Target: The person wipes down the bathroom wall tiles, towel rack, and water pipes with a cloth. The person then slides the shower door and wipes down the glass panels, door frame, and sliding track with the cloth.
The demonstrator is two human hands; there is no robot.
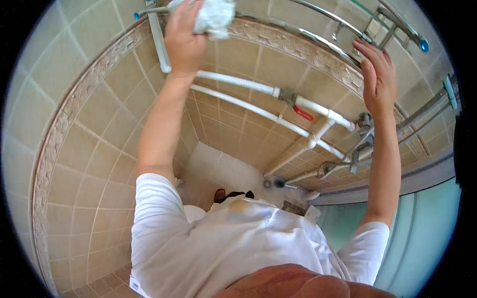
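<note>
My left hand (186, 42) is closed on a crumpled white cloth (215, 19) at the top of the view, beside the left end of a chrome wall rack (328, 41). Part of the cloth is cut off by the top edge. My right hand (379, 79) is raised at the right end of the rack, its fingers stretched out and next to the lower bar. Whether it touches the bar I cannot tell. No object shows in that hand.
White pipes (243, 84) with a red-handled valve (303, 113) run along the tiled wall (238, 121) below the rack. A metal shower mixer (365, 139) and another rail (422, 111) are at right. Frosted glass panels (417, 228) stand lower right; the floor (223, 164) lies below.
</note>
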